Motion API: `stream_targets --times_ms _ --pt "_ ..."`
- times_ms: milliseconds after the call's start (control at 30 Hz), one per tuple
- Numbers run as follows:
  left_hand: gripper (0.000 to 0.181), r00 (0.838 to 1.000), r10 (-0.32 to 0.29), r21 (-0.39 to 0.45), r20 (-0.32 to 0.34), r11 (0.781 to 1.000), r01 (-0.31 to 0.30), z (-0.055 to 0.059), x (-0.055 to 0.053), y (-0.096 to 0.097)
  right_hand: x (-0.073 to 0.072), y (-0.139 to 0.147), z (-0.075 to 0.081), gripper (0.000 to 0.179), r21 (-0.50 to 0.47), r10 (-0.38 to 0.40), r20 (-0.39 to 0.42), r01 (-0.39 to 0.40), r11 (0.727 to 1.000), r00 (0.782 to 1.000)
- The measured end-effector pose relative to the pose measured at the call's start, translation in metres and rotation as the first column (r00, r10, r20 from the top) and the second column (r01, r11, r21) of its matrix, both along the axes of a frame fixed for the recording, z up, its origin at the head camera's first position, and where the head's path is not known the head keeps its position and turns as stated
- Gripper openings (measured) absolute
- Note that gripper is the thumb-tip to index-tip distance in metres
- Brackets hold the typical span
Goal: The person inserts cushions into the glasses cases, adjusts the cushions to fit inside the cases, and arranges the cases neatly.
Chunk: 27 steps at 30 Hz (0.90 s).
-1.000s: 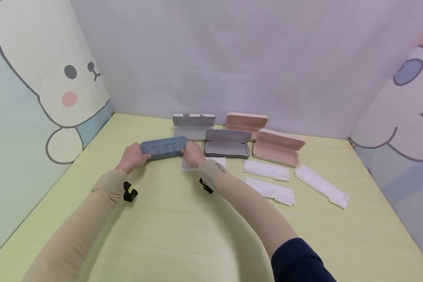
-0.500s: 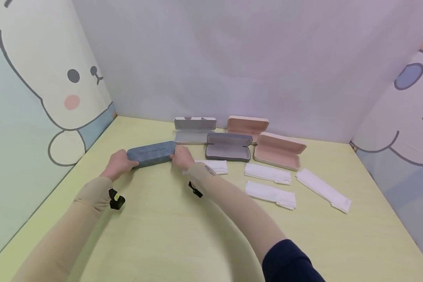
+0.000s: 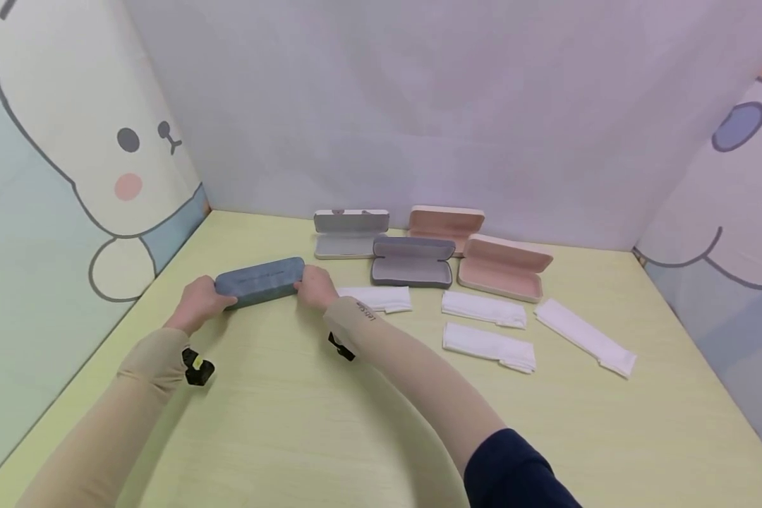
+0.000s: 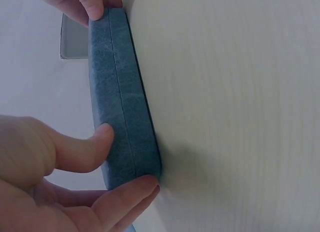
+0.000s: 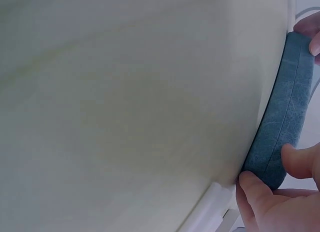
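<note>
Left hand (image 3: 197,303), right hand (image 3: 317,288) grip blue case (image 3: 260,281); table (image 3: 279,423) contact unclear.

It seems a small recording booth, in what building I cannot tell: 1 pale yellow table (image 3: 279,423), 1 wrinkled backdrop (image 3: 419,106) behind it, 2 side panels (image 3: 19,282) with large cartoon figures (image 3: 89,113), and 2 black wrist cameras (image 3: 198,375).
</note>
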<state>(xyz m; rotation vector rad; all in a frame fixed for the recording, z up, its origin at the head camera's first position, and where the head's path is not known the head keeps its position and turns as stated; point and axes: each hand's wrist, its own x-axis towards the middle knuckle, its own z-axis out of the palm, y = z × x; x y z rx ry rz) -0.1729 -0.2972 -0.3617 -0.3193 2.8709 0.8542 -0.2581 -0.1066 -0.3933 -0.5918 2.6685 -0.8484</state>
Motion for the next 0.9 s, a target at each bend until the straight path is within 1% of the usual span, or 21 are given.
stream_targets --times_ms 133,233,300,367,433,500,600,667,700,800,900 --pt "0.041 1.000 0.010 0.004 0.001 1.000 -0.010 -0.002 0.000 -0.001 0.004 0.001 0.002 0.023 -0.007 0.004 0.001 -0.004 1.000 1.000" --pt "0.044 1.000 0.018 0.020 0.014 1.000 -0.018 -0.001 0.001 0.000 0.006 0.001 0.002 0.040 0.001 -0.005 0.000 0.005 1.000 1.000" --pt "0.042 1.000 0.013 0.025 0.022 1.000 -0.014 -0.001 0.002 0.000 0.008 0.002 0.003 0.052 -0.003 -0.006 -0.009 0.006 1.000 1.000" --pt "0.041 1.000 0.001 0.014 0.017 1.000 -0.001 0.001 0.004 -0.001 0.008 0.005 0.004 0.056 -0.029 0.005 -0.028 -0.006 1.000 1.000" --pt "0.041 1.000 -0.007 -0.007 -0.008 1.000 0.007 0.002 0.003 -0.002 0.008 0.011 0.008 0.054 -0.052 0.030 -0.064 -0.033 0.998 0.997" --pt "0.047 0.999 -0.004 -0.034 -0.052 0.999 0.003 0.004 0.001 -0.002 0.005 0.020 0.011 0.052 -0.056 0.060 -0.114 -0.067 0.996 0.992" --pt "0.067 0.993 0.022 -0.042 -0.116 0.999 -0.027 0.010 -0.003 0.002 0.002 0.033 0.017 0.052 -0.048 0.093 -0.164 -0.102 0.994 0.982" --pt "0.080 0.988 0.052 -0.041 -0.148 0.997 -0.059 0.015 -0.006 0.008 0.001 0.042 0.023 0.056 -0.051 0.104 -0.168 -0.114 0.992 0.980" --pt "0.084 0.985 0.070 -0.035 -0.158 0.996 -0.076 0.018 -0.008 0.012 0.001 0.047 0.025 0.056 -0.050 0.106 -0.169 -0.116 0.992 0.980" --pt "0.086 0.976 0.107 -0.037 -0.189 0.993 -0.115 0.024 -0.013 0.028 0.004 0.059 0.034 0.057 -0.052 0.117 -0.169 -0.127 0.991 0.979" --pt "0.081 0.968 0.111 -0.035 -0.226 0.992 -0.121 0.030 -0.017 0.044 0.007 0.071 0.042 0.057 -0.056 0.148 -0.209 -0.163 0.985 0.967"
